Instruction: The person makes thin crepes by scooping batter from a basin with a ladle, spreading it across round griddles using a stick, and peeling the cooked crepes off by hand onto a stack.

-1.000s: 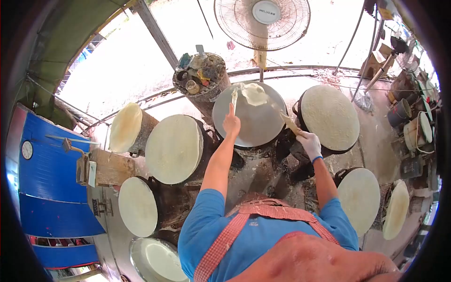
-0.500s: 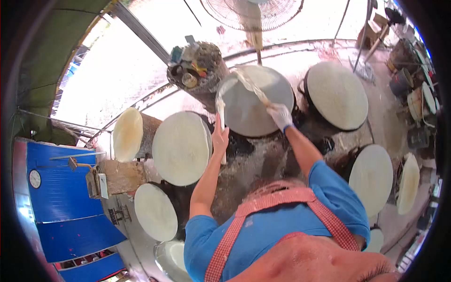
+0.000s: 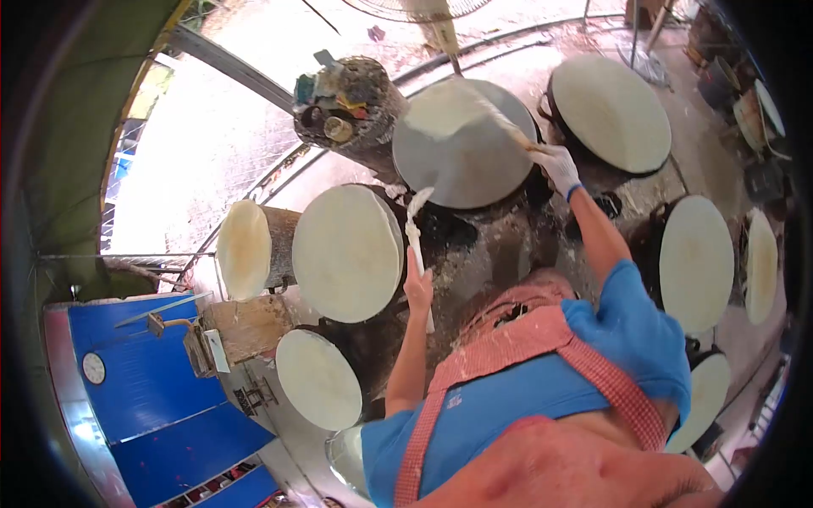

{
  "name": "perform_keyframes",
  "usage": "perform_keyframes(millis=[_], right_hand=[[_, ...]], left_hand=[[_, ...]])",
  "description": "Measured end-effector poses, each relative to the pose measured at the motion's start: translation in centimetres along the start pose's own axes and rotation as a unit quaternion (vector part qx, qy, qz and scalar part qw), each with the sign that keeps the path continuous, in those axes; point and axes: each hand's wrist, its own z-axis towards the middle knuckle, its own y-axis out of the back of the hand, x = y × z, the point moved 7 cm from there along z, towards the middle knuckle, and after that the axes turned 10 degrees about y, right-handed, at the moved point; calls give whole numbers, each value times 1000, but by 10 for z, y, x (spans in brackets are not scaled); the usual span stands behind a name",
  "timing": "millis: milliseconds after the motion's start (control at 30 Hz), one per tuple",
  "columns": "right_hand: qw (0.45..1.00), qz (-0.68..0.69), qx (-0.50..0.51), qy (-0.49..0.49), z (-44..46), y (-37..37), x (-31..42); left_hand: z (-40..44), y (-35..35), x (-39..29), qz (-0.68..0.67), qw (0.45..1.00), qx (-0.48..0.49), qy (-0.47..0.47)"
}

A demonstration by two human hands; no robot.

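My left hand point(image 3: 417, 289) is closed on the pale handle of a batter-smeared tool point(image 3: 415, 233), held off the near left edge of the central round griddle point(image 3: 474, 173). My right hand point(image 3: 556, 166), in a white glove, grips a wooden stick point(image 3: 508, 127) that reaches over this griddle. Pale batter point(image 3: 440, 110) covers the griddle's far left part; the rest of its surface shows grey. The stick's far end is blurred and lies over the batter.
Round griddles covered with pale sheets stand at left point(image 3: 347, 254), lower left point(image 3: 318, 379), upper right point(image 3: 610, 114) and right point(image 3: 696, 264). A cluttered drum point(image 3: 364, 80) stands beside the central griddle. A fan pole point(image 3: 445, 35) rises behind it. Blue panels point(image 3: 161, 389) are at lower left.
The view has tilted and shifted. My left hand has drawn its tool back off the griddle toward me. My right hand has moved to the right with the stick, and the batter patch looks wider.
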Motion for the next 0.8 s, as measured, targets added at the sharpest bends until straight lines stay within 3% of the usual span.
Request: perform_keyframes(millis=[33,100,133,200,267,333,400,500,633,667,733,767,800], right_hand=[[994,84,-54,-40,-7,-6,-7],[987,138,-29,-74,-15,-51,-15],[991,128,1,-26,-12,-70,-15],[979,135,122,-97,-15,-74,2],[988,57,118,-87,0,-30,17],[985,98,57,-129,20,12,13],[986,125,24,-112,45,12,-6],[962,143,157,-170,23,-44,-10],[943,90,247,-205,33,0,9],[965,23,200,-165,57,18,2],[981,91,116,-126,95,21,3],[980,91,119,-129,96,14,-1],[968,74,188,-148,91,-5,-8]], left_hand=[[0,-2,4,-1,1000,1,26],[-2,-4,12,-3,999,-2,47],[-3,-8,19,-6,998,5,66],[-6,-9,4,-9,996,2,85],[-26,-4,-18,-133,948,51,284],[-36,-5,-23,-184,944,22,274],[-46,-14,-18,-187,935,17,302],[-57,-30,-12,-246,904,18,350],[-86,-25,-31,-233,895,14,380],[-93,-26,-30,-243,891,10,384],[-105,-28,-28,-248,884,6,396],[-107,-34,-23,-257,877,1,407],[-110,-37,-19,-266,869,-4,418]])
